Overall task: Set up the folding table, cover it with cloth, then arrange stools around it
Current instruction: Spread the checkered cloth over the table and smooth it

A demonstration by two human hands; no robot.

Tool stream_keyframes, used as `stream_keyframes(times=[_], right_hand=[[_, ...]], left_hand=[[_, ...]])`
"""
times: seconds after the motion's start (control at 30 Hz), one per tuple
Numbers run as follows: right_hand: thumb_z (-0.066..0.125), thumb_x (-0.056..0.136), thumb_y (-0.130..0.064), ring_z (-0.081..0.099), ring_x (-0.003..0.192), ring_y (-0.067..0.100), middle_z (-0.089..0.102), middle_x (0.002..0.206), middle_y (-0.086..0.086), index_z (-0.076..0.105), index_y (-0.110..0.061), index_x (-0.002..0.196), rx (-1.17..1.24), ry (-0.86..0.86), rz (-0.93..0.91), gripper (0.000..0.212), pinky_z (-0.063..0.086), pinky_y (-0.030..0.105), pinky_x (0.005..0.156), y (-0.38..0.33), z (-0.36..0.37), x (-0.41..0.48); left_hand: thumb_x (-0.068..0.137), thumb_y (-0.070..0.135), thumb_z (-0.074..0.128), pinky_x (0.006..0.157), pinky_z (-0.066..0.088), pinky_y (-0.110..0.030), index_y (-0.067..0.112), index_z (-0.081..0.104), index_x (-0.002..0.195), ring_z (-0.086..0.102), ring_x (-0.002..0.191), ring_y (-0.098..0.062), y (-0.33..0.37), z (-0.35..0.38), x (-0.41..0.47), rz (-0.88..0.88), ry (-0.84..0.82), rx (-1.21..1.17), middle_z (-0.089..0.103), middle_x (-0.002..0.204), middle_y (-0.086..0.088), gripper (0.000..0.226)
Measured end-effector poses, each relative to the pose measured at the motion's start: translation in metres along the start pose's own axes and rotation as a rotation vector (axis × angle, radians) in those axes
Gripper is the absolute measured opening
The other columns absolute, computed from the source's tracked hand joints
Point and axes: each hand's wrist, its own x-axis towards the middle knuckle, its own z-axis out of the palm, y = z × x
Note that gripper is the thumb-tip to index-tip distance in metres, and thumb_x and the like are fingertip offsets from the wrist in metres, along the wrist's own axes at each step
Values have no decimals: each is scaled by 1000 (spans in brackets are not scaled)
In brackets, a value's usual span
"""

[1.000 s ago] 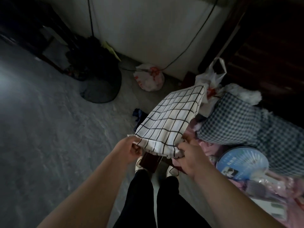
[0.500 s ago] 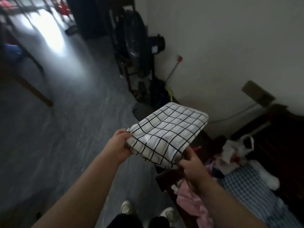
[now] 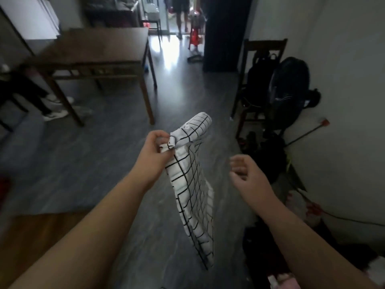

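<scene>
Pinches only a bunched corner of the checked cloth [image 3: 187, 180] in the left grip [image 3: 154, 152], with the rest hanging half-folded below it and the right grip [image 3: 248, 174] loosely curled, empty, just beside the hanging edge. Risks a slip from so small a hold, or a drag of the low end across the floor [image 3: 93, 159] beneath. Probably needs a second hold before any carry toward the dark bench [image 3: 93, 44], well ahead and left of both grips.

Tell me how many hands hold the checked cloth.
1. The left hand pinches the cloth at its top corner, so the cloth hangs down. The right hand is beside the cloth, apart from it, and holds nothing.
</scene>
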Motion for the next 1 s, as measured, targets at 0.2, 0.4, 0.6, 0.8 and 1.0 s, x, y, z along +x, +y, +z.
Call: stream_keyframes(times=[0.2,0.4,0.6,0.8,1.0], right_hand=[[74,82,-16,23,149,15,34,157,-9,38,-32,149,-363,-260,-596,78,15,30,122,-130,131,40],[77,82,-36,48,133,12,54,144,-7,38,-35,148,-470,-605,-599,77,31,41,118,-214,256,49],[78,82,-23,57,72,3,64,81,-10,62,-30,91,-225,-596,-539,20,43,28,64,-252,343,49],[74,89,-21,57,75,11,63,83,-5,60,-26,93,-34,-632,-539,16,44,31,69,-295,404,72],[69,92,-27,59,78,14,65,86,-1,61,-26,92,69,-697,-528,8,45,38,72,-318,455,117]], left_hand=[[80,5,65,77,49,-33,26,48,108,61,90,-12,15,-139,-18,142,-128,295,61,110,5,39],[82,5,67,74,53,-39,29,41,112,63,87,-12,20,-249,-57,146,-54,416,57,118,7,46],[83,28,81,51,42,-34,30,24,106,45,56,-11,-4,-344,-112,-83,214,554,57,99,-8,61],[83,32,79,68,52,-39,32,30,108,64,81,-18,-27,-421,-162,-354,423,708,59,97,5,55],[85,27,78,69,42,-24,40,51,83,57,79,2,-51,-479,-173,-499,552,794,59,84,19,30]])
